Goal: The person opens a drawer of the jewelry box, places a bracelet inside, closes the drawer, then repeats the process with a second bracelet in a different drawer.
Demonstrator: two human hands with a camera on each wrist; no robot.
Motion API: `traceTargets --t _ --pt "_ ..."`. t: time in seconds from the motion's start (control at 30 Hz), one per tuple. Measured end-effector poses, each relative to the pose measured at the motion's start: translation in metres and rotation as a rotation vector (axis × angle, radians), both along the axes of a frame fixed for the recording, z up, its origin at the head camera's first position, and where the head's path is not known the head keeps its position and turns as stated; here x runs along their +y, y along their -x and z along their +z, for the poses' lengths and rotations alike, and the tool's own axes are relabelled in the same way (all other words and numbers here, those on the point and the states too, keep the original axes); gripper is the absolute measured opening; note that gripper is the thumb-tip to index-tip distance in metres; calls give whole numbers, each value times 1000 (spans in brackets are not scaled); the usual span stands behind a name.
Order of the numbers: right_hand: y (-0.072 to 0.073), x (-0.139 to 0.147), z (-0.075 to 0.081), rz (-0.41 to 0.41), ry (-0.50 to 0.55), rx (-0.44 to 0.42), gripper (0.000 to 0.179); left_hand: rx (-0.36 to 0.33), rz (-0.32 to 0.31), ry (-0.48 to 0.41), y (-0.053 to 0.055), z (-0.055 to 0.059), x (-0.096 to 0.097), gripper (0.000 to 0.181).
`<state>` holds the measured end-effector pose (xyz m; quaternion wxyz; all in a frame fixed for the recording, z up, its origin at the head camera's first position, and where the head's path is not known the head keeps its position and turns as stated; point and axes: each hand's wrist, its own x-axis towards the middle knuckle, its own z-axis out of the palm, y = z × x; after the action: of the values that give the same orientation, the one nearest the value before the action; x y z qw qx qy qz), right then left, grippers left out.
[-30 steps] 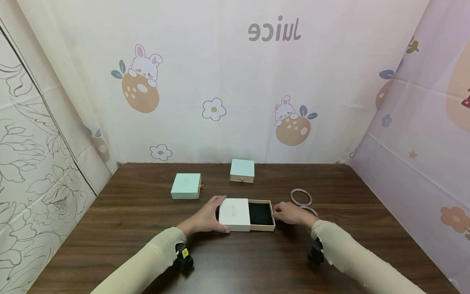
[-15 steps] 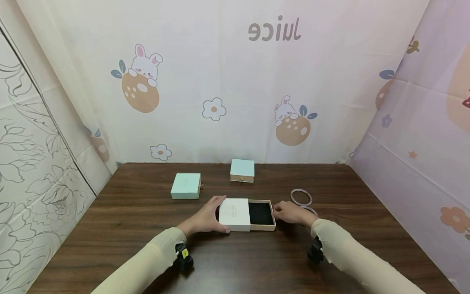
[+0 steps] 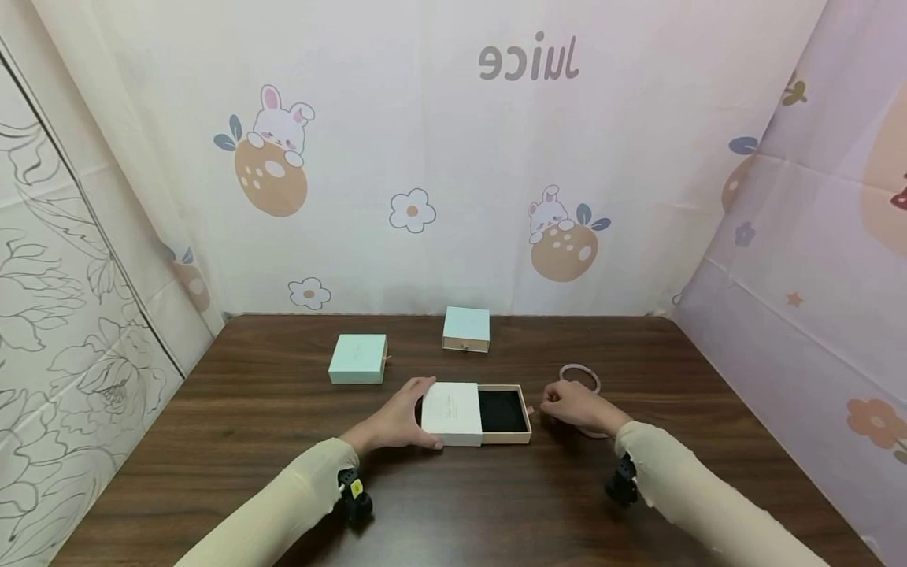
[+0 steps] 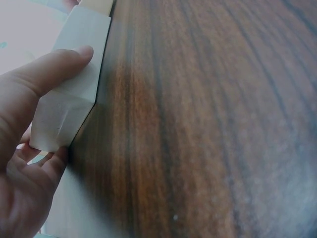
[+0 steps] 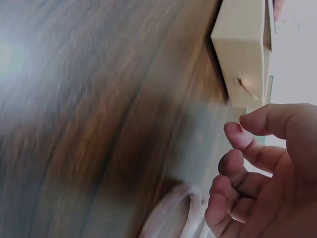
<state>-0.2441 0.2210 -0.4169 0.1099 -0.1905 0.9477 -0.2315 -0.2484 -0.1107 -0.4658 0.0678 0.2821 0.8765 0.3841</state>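
A white drawer-style gift box (image 3: 452,411) lies on the table, its drawer (image 3: 504,438) pulled partway out to the right and showing a black lining. My left hand (image 3: 394,417) grips the box's outer sleeve from the left; in the left wrist view the thumb (image 4: 74,62) presses its near side. My right hand (image 3: 581,405) is just right of the drawer, apart from its small ribbon tab (image 5: 246,88). Its fingers are loosely curled with nothing between them. Two pale pink bangles are by that hand, one (image 3: 594,372) behind it and another (image 3: 594,435) mostly hidden under it.
Two closed mint-green drawer boxes stand farther back on the dark wooden table (image 3: 283,488): one box (image 3: 357,358) at the left, the other box (image 3: 466,324) near the back edge. Printed curtains (image 3: 453,260) hang behind the table and along both sides.
My right hand has let go of the drawer's tab and moved right, over the nearer bangle. The left hand and the box have stayed in place.
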Motion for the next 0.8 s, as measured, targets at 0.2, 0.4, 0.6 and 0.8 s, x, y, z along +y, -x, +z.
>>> traceTargets --t 0.2,0.4,0.6,0.8 --pt "-1 16 6 -50 -17 46 17 -2 0 -2 0 0 0 109" --pt "-4 35 7 -122 -43 82 15 -6 -3 1 0 0 0 109" --pt "-6 57 1 -163 -66 91 16 -4 -7 -1 0 -1 -1 109" --pt "-9 73 -3 -208 -81 92 19 -7 -5 7 1 -2 -1 109"
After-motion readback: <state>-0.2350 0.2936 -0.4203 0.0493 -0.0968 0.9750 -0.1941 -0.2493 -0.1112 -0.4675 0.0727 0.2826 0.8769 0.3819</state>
